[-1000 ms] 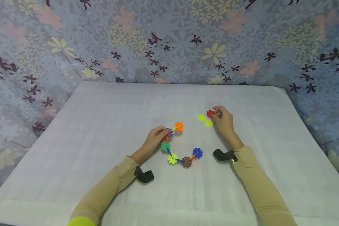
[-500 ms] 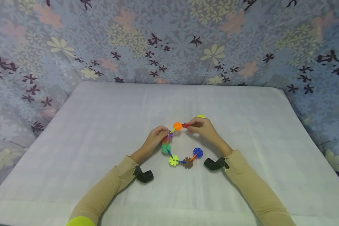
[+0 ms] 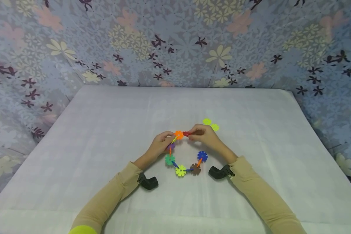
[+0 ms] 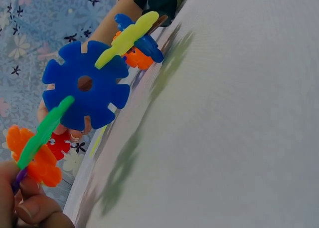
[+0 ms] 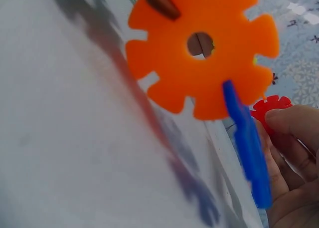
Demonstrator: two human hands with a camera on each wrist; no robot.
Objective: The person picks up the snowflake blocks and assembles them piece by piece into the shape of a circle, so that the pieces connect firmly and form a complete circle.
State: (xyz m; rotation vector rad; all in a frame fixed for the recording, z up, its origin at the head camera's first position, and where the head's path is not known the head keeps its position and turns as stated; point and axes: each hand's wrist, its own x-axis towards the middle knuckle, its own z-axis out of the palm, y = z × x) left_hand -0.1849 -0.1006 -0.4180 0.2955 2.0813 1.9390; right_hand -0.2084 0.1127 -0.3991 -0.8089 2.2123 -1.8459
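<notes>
A chain of notched plastic flower discs curves in an open loop, ending at a blue disc (image 3: pixel 202 156) by way of a teal disc (image 3: pixel 170 160) and a brown disc (image 3: pixel 195 169). My left hand (image 3: pixel 158 145) pinches the chain near its upper end, by the purple disc (image 3: pixel 171 146), just below the orange disc (image 3: pixel 179 135). Between thumb and fingers, my right hand (image 3: pixel 206 135) pinches a red disc (image 3: pixel 186 133), seen nearly edge-on at the orange disc's right edge. Whether the two are slotted together I cannot tell. The right wrist view also shows the red disc (image 5: pixel 266 104) pinched.
Two loose yellow-green discs (image 3: pixel 207 121) lie on the white tablecloth (image 3: pixel 120 113) just behind my right hand. A black wrist mount (image 3: pixel 148 182) sits on the left sleeve, another mount (image 3: pixel 220 172) on the right. Floral fabric (image 3: pixel 175 42) hangs behind the table.
My right hand has brought the red disc leftward from beside the yellow-green discs to the orange disc. The chain's upper end has shifted slightly left and down, and its lower part has swung a little.
</notes>
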